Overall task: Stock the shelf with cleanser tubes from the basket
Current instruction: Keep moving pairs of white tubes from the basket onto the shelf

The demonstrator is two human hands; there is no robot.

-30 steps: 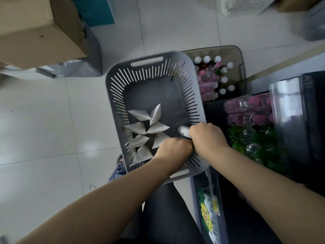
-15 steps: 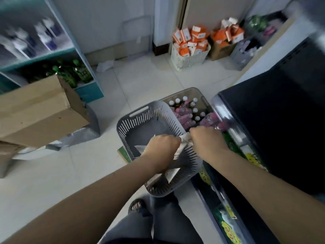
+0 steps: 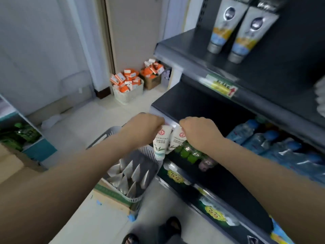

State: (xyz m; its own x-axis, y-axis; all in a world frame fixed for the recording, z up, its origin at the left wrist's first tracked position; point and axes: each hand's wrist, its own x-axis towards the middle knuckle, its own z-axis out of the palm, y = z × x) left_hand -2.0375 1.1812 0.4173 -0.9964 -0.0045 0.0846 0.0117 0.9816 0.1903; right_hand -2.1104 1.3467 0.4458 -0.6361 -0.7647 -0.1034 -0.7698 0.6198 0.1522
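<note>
My left hand (image 3: 144,127) and right hand (image 3: 198,132) each pinch a tube (image 3: 161,143), by the flat end I think, and I have lifted them out of the basket (image 3: 148,153) up beside the shelf (image 3: 190,106), ready to stock.

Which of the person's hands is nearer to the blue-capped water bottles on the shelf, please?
Right. The right hand holds a white tube just left of the water bottles; the left hand holds another tube farther left, above the grey basket.
</note>
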